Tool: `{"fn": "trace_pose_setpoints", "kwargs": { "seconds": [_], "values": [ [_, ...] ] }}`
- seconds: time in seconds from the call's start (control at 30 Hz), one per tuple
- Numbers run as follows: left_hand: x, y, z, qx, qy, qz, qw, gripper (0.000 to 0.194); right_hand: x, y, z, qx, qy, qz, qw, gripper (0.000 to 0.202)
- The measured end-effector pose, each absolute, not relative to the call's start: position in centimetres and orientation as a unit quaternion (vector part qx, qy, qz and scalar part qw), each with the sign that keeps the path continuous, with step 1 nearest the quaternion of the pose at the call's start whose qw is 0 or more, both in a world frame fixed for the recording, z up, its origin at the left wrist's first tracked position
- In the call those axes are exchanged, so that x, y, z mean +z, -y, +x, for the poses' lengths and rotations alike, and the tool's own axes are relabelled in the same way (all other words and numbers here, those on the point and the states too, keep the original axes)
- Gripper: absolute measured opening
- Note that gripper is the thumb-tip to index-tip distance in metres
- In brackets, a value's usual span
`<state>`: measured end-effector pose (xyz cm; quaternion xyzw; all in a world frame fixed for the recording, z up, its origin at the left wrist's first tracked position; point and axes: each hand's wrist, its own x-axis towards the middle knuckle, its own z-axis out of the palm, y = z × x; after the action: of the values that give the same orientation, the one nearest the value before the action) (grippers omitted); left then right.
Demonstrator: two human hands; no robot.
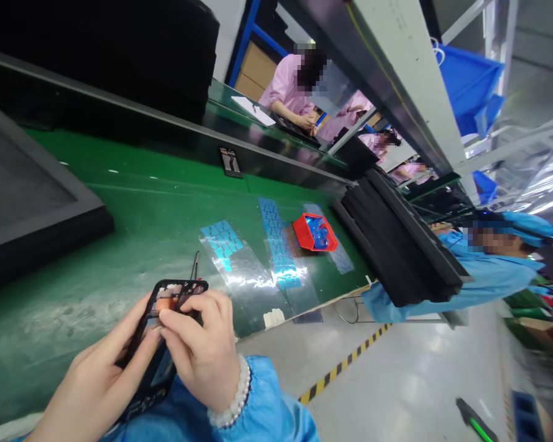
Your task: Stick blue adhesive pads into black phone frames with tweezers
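Note:
A phone housing, black with its inner parts showing, is tilted above the near bench edge. My left hand grips it by the sides, fingers closed round it. My right hand, with a white beaded bracelet at the wrist, is bent over the housing's upper part. Its thumb and fingertips are pinched together at the inside, beside an orange-brown patch; what they hold, if anything, is hidden. Just past the housing's top edge lie thin dark tweezers on the green bench.
Clear sheets with blue stickers lie on the green bench. A red bin holds blue scraps. Another phone housing lies farther back. Black trays are stacked right; a grey foam-lined tray stands left. Co-workers sit beyond.

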<state>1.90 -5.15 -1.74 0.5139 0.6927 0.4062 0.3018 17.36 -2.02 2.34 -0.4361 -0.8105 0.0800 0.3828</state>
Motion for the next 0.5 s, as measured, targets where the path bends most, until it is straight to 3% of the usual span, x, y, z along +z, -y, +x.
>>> {"fn": "trace_pose_setpoints", "kwargs": {
  "seconds": [0.27, 0.5],
  "values": [
    [-2.1, 5.9, 2.2, 0.451, -0.618, 0.592, 0.253, 0.054, 3.5, 1.4, 17.6, 0.070, 0.839, -0.410, 0.350, 0.012],
    [-1.9, 6.0, 2.0, 0.426, -0.652, 0.551, 0.301, 0.052, 3.0, 1.1, 17.7, 0.032, 0.844, -0.416, 0.337, 0.014]
  ]
}}
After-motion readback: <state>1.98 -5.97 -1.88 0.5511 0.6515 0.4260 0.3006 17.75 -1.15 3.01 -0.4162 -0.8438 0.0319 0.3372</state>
